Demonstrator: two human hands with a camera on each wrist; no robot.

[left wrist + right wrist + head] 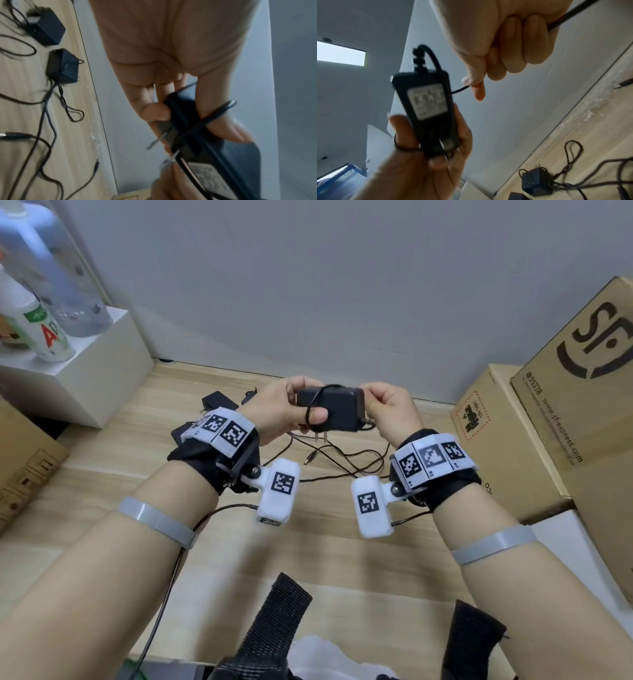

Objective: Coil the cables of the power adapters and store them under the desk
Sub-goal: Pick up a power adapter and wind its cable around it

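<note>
My left hand (pixel 291 409) grips a black power adapter (pixel 337 409) above the wooden floor, thumb on its near face with a loop of its thin black cable (pixel 313 405) around the thumb. The adapter's white label (pixel 428 101) and metal prongs (pixel 157 140) show in the wrist views. My right hand (pixel 387 405) pinches the same cable (pixel 458 90) just beside the adapter's right end, fingers curled round it. The rest of the cable (pixel 346 460) trails loose on the floor below, ending in a barrel plug (pixel 310 458).
Other black adapters (pixel 62 66) (pixel 46 26) with tangled cables lie on the wooden floor (pixel 239 542) by the grey wall. Cardboard boxes (pixel 568 412) stand at the right, a white box (pixel 85 378) with bottles (pixel 37 326) at the left.
</note>
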